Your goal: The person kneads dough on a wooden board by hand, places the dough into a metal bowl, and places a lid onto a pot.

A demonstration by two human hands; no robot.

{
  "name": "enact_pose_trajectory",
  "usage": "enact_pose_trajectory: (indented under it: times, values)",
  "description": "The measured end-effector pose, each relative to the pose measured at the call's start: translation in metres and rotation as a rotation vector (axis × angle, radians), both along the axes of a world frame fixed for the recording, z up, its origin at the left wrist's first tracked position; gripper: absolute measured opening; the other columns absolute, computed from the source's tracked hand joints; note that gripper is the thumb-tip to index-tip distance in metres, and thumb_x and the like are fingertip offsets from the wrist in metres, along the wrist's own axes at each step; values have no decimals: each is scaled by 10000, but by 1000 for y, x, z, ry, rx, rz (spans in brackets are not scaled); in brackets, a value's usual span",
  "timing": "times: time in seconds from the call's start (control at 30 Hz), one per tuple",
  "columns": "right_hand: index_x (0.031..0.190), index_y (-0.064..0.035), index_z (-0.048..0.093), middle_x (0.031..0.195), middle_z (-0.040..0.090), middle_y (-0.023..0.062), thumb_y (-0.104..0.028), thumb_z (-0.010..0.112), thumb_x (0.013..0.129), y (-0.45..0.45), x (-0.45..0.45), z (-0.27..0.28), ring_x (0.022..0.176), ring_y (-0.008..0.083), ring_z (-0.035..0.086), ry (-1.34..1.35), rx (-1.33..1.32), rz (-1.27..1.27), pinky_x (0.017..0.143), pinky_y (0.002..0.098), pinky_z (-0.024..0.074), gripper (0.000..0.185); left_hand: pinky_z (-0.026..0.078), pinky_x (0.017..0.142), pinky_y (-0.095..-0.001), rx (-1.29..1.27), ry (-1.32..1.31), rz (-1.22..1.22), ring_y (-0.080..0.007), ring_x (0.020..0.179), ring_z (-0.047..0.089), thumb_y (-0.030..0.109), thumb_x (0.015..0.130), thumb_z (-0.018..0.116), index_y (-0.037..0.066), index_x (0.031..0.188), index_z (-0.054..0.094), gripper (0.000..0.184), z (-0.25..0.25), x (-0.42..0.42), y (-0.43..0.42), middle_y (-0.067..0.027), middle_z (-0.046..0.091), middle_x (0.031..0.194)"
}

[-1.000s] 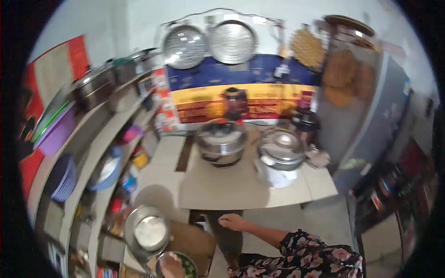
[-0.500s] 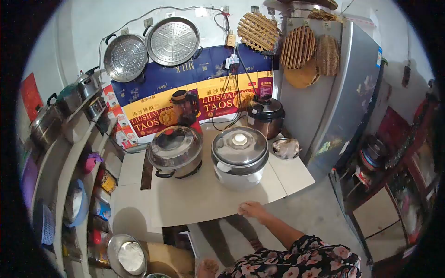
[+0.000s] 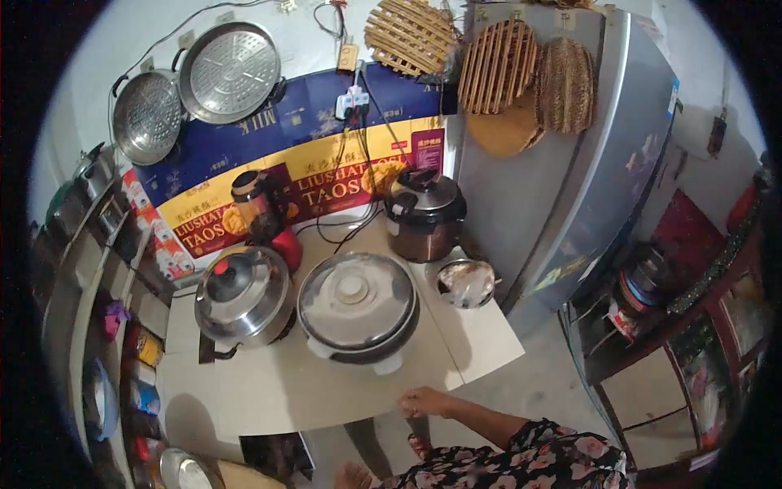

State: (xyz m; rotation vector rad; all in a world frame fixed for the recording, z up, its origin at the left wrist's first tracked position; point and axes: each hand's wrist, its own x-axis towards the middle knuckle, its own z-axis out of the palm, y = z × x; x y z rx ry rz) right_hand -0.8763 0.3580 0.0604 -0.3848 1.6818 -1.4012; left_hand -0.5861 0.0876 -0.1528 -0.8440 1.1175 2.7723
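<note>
My right hand (image 3: 425,402) hovers by the front edge of the table (image 3: 358,407), its fingers curled in and nothing visible in them. Low at the bottom of the view is my left hand (image 3: 355,474), partly cut off, its fingers too indistinct to read. Nearest to my right hand is a white-bodied pot with a metal lid (image 3: 356,303); neither hand touches it. Left of that pot stands a metal pot with a lid (image 3: 244,297). A dark electric pressure cooker (image 3: 423,213) is behind, and a small bowl with a plastic-like covering (image 3: 466,284) sits at the right.
A tall grey refrigerator (image 3: 599,163) rises at the right of the table. Shelves (image 3: 91,326) line the left side. At lower left is a metal bowl (image 3: 186,470) of white powder. A blender (image 3: 261,208) and hanging cables (image 3: 358,163) are at the back wall.
The view has turned to the right and come closer, so the pots and wall shift left. My right hand has moved slightly down and left in the view.
</note>
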Motion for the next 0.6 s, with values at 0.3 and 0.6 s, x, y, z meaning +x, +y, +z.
enact_pose_trajectory:
  times: [0.3,0.6]
  values:
    - [1121,-20,583,1008,651,80,-312,595,886,45,11,-23,923,157,624,-1,39,-114,814,319,509,375,477,861,-334,-325,-235,-108,-228,1024,579,336,954,461,24,1223,492,413,190,-60,79,-134,592,1128]
    - [971,-23,592,849,635,76,-280,577,887,21,50,-2,773,173,628,-177,122,-182,677,304,516,271,476,818,-298,-190,-263,95,-172,959,577,327,962,478,28,1247,487,413,205,-35,75,-90,600,1072]
